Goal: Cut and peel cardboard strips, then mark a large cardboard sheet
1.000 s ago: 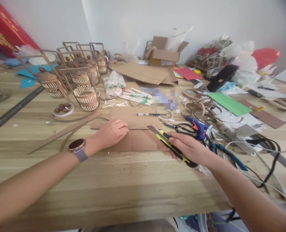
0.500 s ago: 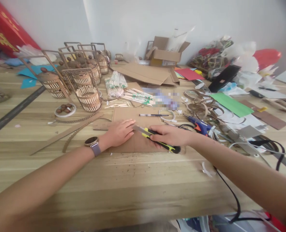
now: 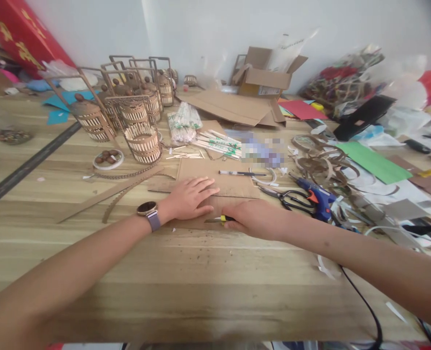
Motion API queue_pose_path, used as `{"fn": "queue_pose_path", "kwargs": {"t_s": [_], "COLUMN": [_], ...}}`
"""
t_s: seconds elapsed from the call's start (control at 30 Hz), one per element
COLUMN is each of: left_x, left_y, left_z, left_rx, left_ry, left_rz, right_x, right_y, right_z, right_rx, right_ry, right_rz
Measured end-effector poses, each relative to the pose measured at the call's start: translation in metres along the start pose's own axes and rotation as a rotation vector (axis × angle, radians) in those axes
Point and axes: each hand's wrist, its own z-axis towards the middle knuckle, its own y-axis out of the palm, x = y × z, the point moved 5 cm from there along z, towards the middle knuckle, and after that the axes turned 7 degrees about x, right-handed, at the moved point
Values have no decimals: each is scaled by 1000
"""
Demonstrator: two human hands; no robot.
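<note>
A piece of brown cardboard lies flat on the wooden table. My left hand rests on it, palm down with the fingers spread. Close beside it, my right hand is wrapped round a yellow and black utility knife. The knife's blade points left, low over the cardboard's near part; whether it touches cannot be told. Most of the handle is hidden by the fingers. A pen lies across the cardboard's far part. Scissors with black handles lie to the right of it.
Small slatted baskets with tall handles stand at the left, near a white ring of brown balls. A blue glue gun, curled brown strips and green paper lie at the right. An open carton stands behind.
My right hand has brought the knife nearer the cardboard's front edge and turned it, so its handle is now mostly covered. The fingers of my left hand have spread wider. The view has shifted leftward.
</note>
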Motion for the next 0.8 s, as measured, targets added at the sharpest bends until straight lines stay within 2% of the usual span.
{"fn": "queue_pose_path", "kwargs": {"t_s": [0.17,0.37,0.53,0.7,0.8], "left_x": [-1,-1,1,3,3], "left_y": [3,2,-1,-1,1], "left_z": [0,0,1,0,-1], "left_rx": [-5,3,8,20,34], "left_ry": [1,1,10,17,36], "left_rz": [-5,-11,-16,5,24], "right_x": [1,2,0,-4,-9], "right_y": [-2,-3,-2,-8,-11], "right_z": [0,-1,1,1,3], "right_rx": [-2,127,64,124,84], "right_ry": [-11,-97,-57,-108,-99], "right_rz": [30,97,15,24,-29]}}
